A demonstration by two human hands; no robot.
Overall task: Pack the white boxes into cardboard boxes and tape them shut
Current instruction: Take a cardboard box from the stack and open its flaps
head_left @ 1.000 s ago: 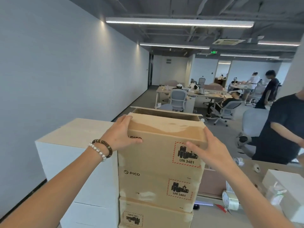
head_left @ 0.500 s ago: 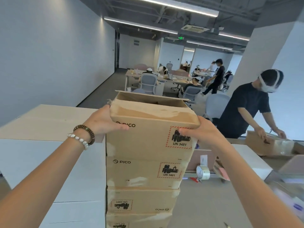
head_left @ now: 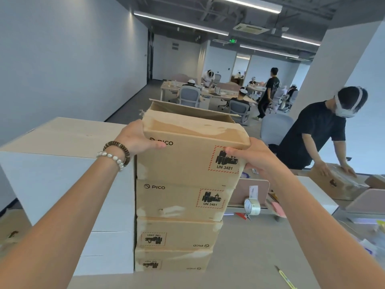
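A thin yellow knife (head_left: 286, 277) lies on the grey tabletop (head_left: 250, 247) at the near right. Two bare arms reach up from the near edge to a stack of four brown cardboard boxes (head_left: 177, 215) that stands on the tabletop in the middle.

The left hand (head_left: 138, 138) holds the left side of the top brown cardboard box (head_left: 187, 157). Its thumb lies flat on the front of the box and its fingers (head_left: 133, 126) wrap round the left side. The wrist wears a white pearl bracelet (head_left: 112, 156) and a dark bead bracelet (head_left: 121, 149).

The right hand (head_left: 253, 158) holds the right side of the same box. Its thumb presses on the front, by the red and black battery label (head_left: 225, 160), and its other fingers curl round the right edge, out of sight. The top box is open, with one flap folded toward the near side and another flap standing up at the far side.

Big white boxes (head_left: 68, 184) are piled just left of the brown stack, touching it. To the right of the stack, a roll of clear tape (head_left: 252, 206) stands on edge on the tabletop, with a pink screen (head_left: 250, 190) just behind it.

Farther right, a person in a black shirt (head_left: 312, 134) with a white headset leans over and rests both hands on another brown cardboard box (head_left: 335, 182). Far away, more people sit and stand at desks with grey chairs (head_left: 189, 97).
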